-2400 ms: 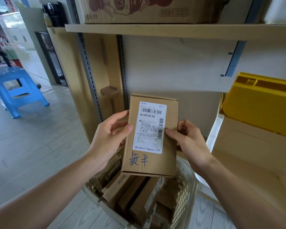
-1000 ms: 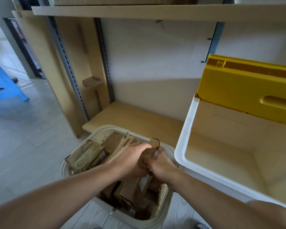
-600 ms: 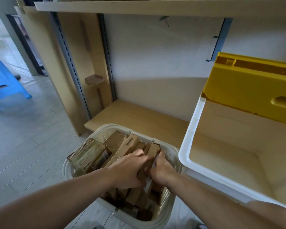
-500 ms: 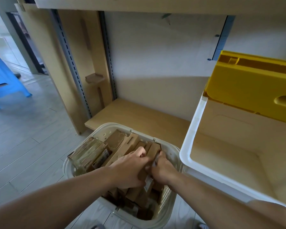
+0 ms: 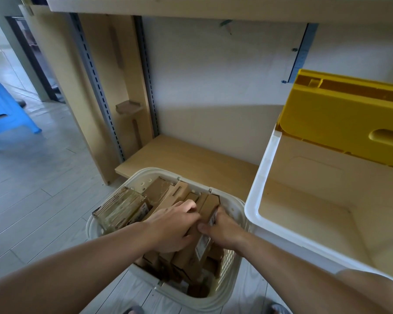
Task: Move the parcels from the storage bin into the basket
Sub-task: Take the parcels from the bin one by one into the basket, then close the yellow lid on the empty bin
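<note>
At the far left edge of the floor we see a blue stool point(image 5: 2, 114). The basket point(image 5: 230, 284) stands on the floor against the front edge of the low shelf point(image 5: 191, 159), packed with parcels point(image 5: 159, 189). Our left hand point(image 5: 170, 230) and right hand point(image 5: 222, 230) both grasp one upright cardboard parcel point(image 5: 208, 211) at the basket's right side, fingers curled round it. To the right, the white storage bin point(image 5: 256, 196) sits beside the basket, its yellow lid point(image 5: 340, 114) leaning behind.
</note>
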Action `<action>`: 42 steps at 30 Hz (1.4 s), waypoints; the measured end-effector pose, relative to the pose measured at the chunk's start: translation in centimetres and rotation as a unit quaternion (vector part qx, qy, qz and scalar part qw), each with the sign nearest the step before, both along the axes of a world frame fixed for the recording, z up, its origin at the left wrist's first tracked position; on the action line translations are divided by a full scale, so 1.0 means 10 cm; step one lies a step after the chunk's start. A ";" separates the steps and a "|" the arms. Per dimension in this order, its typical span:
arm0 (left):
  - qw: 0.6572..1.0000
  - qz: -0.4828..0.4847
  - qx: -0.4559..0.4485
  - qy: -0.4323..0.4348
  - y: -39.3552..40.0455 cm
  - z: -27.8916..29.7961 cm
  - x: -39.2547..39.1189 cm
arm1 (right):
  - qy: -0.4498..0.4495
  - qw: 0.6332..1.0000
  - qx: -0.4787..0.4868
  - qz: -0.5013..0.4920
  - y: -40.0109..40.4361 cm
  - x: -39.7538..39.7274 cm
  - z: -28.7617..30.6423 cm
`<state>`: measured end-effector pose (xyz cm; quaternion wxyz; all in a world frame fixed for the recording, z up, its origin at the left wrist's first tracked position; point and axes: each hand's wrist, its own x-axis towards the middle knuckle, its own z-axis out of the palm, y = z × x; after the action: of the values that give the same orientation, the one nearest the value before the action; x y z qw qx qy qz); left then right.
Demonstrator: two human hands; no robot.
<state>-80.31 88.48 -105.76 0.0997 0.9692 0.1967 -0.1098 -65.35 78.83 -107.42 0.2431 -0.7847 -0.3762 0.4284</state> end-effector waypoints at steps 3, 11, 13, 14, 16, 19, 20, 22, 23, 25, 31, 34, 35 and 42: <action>1.000 0.006 0.015 -0.015 -0.01 0.06 -0.03 | -0.008 1.000 0.004 0.003 -0.01 0.00 -0.01; 0.992 0.026 0.019 -0.119 0.06 0.16 -0.20 | -0.067 0.994 0.060 0.054 -0.15 -0.02 0.16; 0.991 0.033 0.013 -0.132 0.11 0.17 -0.24 | -0.091 0.990 0.070 0.076 -0.18 -0.04 0.16; 0.990 0.035 0.012 -0.138 0.14 0.17 -0.27 | -0.103 0.988 0.075 0.086 -0.20 -0.04 0.16; 0.987 0.040 0.009 -0.155 0.18 0.19 -0.33 | -0.128 0.982 0.085 0.105 -0.21 -0.05 0.15; 0.979 0.049 0.001 -0.200 0.20 0.22 -0.43 | -0.161 0.969 0.132 0.133 -0.22 -0.06 0.18; 0.975 0.052 0.000 -0.215 0.20 0.24 -0.47 | -0.170 0.963 0.154 0.140 -0.22 -0.08 0.22; 0.967 0.060 0.002 -0.247 0.21 0.27 -0.54 | -0.187 0.950 0.196 0.156 -0.22 -0.11 0.33; 0.961 0.065 0.000 -0.268 0.20 0.30 -0.57 | -0.191 0.944 0.215 0.161 -0.23 -0.13 0.40; 0.943 0.077 -0.008 -0.323 0.18 0.35 -0.62 | -0.193 0.934 0.252 0.163 -0.25 -0.15 0.55; 0.875 0.090 -0.024 -0.475 0.22 0.52 -0.64 | -0.179 0.914 0.342 0.126 -0.34 -0.09 0.81; 0.851 0.105 -0.035 -0.513 0.30 0.65 -0.45 | -0.175 0.908 0.368 0.095 -0.40 -0.01 0.88; 0.843 0.105 -0.040 -0.527 0.31 0.69 -0.37 | -0.175 0.907 0.374 0.082 -0.42 0.03 0.90; 0.832 0.046 -0.083 -0.547 0.10 0.81 0.32 | -0.156 0.884 0.439 -0.042 -0.55 0.35 1.07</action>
<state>-77.13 89.49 -97.71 0.2758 0.8490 0.1450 0.4267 -61.81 73.31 -96.77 0.5186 -0.6694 -0.5257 0.0809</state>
